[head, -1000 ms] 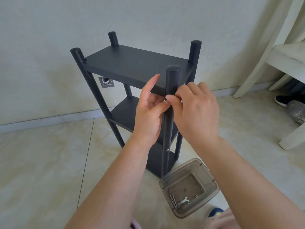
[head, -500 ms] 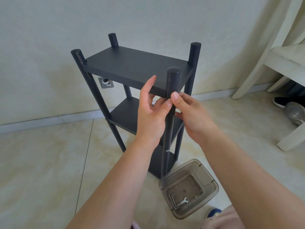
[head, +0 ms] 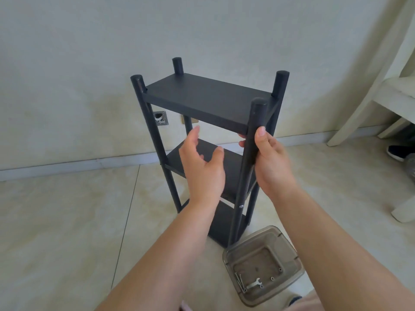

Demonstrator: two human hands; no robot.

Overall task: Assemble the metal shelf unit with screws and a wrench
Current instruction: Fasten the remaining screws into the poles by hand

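A black three-tier metal shelf unit [head: 202,95] stands upright on the floor near the wall. My right hand [head: 269,158] grips its near right post [head: 256,117] just under the top shelf, thumb on the front. My left hand [head: 203,167] hovers open to the left of that post, fingers relaxed, touching nothing. A silver screw head [head: 241,206] shows lower on the same post. A small wrench [head: 254,284] and several screws and nuts lie in a clear plastic container [head: 292,250] on the floor at the shelf's foot.
Beige tiled floor [head: 67,221] spreads to the left. A white wooden frame [head: 381,90] stands at the right, with a dark shoe [head: 399,151] under it. A metal wall plate [head: 160,118] sits low on the wall behind the shelf.
My left hand has let go of the near right post and drawn back to the left. My right hand has closed round the post. The view has pulled back a little.
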